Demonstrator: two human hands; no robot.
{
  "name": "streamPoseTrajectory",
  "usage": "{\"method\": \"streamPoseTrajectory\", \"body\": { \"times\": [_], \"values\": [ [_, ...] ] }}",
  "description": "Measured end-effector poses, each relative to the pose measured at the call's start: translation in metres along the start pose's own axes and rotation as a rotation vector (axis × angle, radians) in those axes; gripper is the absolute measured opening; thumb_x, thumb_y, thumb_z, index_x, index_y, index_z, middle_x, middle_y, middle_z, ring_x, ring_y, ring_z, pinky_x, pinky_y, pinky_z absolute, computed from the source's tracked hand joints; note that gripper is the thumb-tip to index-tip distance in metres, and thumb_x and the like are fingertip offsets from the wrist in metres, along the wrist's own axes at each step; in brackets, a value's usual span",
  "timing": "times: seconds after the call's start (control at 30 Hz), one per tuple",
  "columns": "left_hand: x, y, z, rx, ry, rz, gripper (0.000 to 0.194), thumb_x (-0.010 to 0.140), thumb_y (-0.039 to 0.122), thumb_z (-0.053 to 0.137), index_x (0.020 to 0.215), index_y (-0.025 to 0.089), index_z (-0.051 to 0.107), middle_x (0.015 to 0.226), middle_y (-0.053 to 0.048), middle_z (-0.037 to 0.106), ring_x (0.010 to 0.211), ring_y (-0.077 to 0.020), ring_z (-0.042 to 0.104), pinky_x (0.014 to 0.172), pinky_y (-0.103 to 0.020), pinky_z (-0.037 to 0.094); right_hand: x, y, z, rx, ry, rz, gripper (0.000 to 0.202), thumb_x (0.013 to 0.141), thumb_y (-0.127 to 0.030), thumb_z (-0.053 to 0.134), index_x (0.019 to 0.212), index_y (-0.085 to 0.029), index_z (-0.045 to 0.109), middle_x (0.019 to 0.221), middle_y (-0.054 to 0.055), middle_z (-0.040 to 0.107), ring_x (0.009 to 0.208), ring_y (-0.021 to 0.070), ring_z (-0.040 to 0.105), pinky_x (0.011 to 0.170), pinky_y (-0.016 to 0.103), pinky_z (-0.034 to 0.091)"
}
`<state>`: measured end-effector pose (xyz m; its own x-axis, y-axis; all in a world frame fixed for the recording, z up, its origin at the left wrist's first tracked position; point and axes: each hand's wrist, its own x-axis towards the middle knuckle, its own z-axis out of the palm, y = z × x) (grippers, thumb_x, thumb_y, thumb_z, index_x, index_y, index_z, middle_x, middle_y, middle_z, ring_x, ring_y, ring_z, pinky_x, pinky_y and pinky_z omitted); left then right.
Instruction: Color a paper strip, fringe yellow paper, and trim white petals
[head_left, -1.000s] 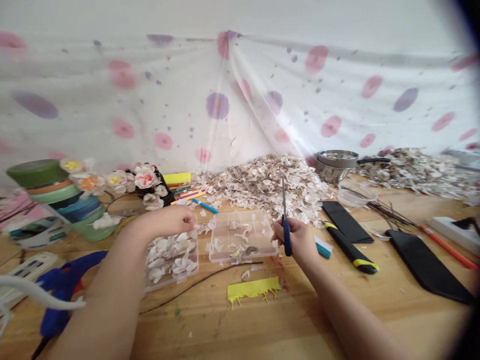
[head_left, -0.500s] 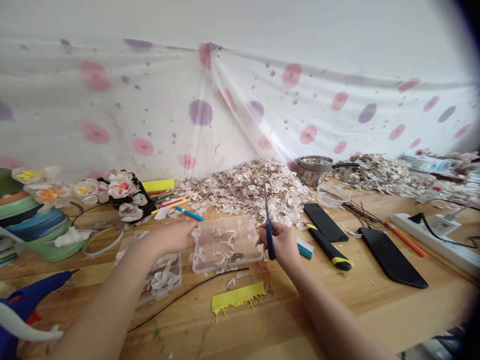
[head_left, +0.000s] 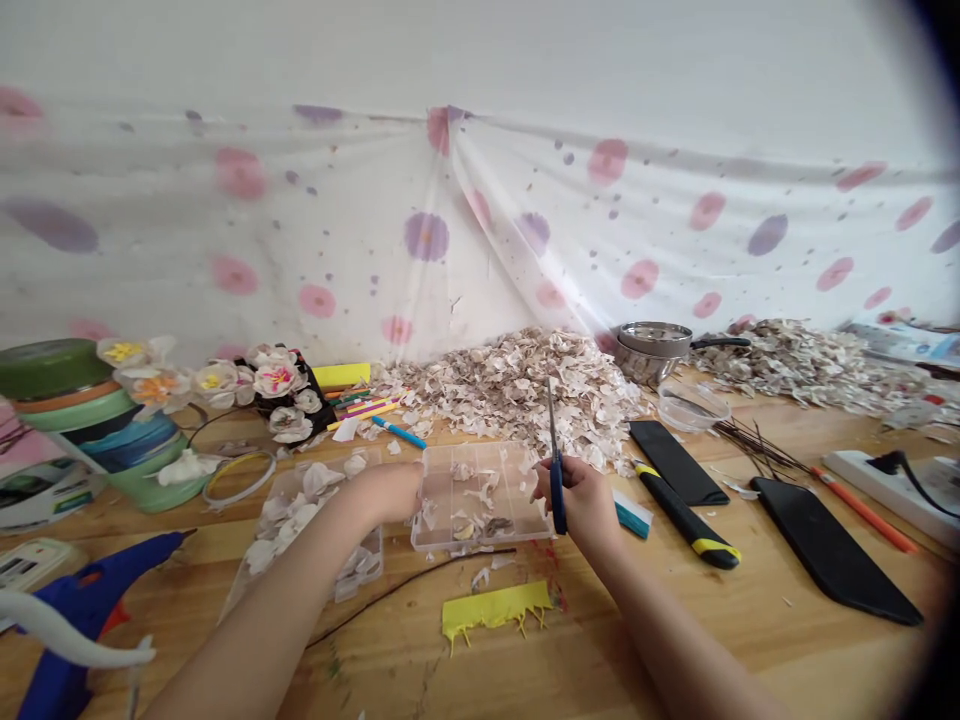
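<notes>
My right hand (head_left: 581, 500) is closed round the blue handles of a pair of scissors (head_left: 557, 485), whose blades point up and away. At the left edge of a clear divided plastic box (head_left: 480, 500) is my left hand (head_left: 401, 490), its fingers mostly hidden behind that edge. A few pale petals and scraps lie in the box. Under my left forearm sits a second clear box (head_left: 367, 570) full of white petals. A fringed yellow strip (head_left: 495, 608) and a thin dark stem (head_left: 405, 580) lie on the wood in front.
A big heap of dried petals (head_left: 525, 385) spreads behind the boxes. To the right are a black-and-yellow cutter (head_left: 686, 520), two black phones (head_left: 679, 462) and a power strip (head_left: 892, 490). At the left stand a blue glue gun (head_left: 97, 600) and fabric flowers (head_left: 274, 375).
The whole view has shifted, so table, boxes and hands appear farther right. My hands keep about the same places at the box, with the scissors still in my right hand.
</notes>
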<state>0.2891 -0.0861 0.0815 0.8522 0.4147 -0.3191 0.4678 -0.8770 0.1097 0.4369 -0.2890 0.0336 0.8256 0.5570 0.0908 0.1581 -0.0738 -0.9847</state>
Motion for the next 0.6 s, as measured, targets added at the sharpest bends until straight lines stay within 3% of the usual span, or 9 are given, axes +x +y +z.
{"method": "streamPoseTrajectory", "body": {
  "times": [0.17,0.27,0.43,0.6],
  "values": [
    [0.002,-0.004,-0.009,0.018,0.022,-0.016,0.017,0.086,0.025,0.053,0.095,0.016,0.065,0.093,-0.008,0.070,0.089,-0.0254,0.065,0.077,-0.038,0.049,-0.002,0.000,0.000,0.082,0.035,-0.023,0.036,0.071,-0.050,0.066,0.079,-0.015,0.060,0.057,0.003,0.062,0.044,0.0118,0.048,0.042,0.022,0.038],
    [0.014,-0.022,-0.025,-0.004,0.058,-0.055,0.018,0.090,0.028,0.054,0.098,0.016,0.064,0.093,-0.005,0.068,0.085,-0.0196,0.064,0.079,-0.038,0.051,-0.002,0.000,0.001,0.076,0.031,-0.038,0.035,0.070,-0.049,0.066,0.078,-0.016,0.060,0.056,0.003,0.063,0.043,0.0123,0.049,0.042,0.022,0.037],
    [0.059,-0.070,-0.052,-0.029,0.216,-0.239,0.028,0.091,0.034,0.057,0.112,0.016,0.059,0.113,-0.008,0.061,0.098,-0.0207,0.061,0.084,-0.041,0.052,-0.004,0.000,0.002,0.002,0.003,-0.065,0.031,0.073,-0.046,0.063,0.075,-0.016,0.062,0.057,0.004,0.063,0.047,0.0149,0.053,0.044,0.024,0.039],
    [0.100,-0.087,-0.044,-0.090,0.286,-0.260,0.031,0.091,0.033,0.057,0.116,0.016,0.057,0.118,-0.008,0.059,0.100,-0.0217,0.061,0.084,-0.042,0.053,-0.004,0.002,0.003,-0.109,-0.020,-0.094,0.029,0.076,-0.044,0.059,0.077,-0.015,0.065,0.057,0.005,0.064,0.047,0.0153,0.054,0.042,0.023,0.040]
  ]
}}
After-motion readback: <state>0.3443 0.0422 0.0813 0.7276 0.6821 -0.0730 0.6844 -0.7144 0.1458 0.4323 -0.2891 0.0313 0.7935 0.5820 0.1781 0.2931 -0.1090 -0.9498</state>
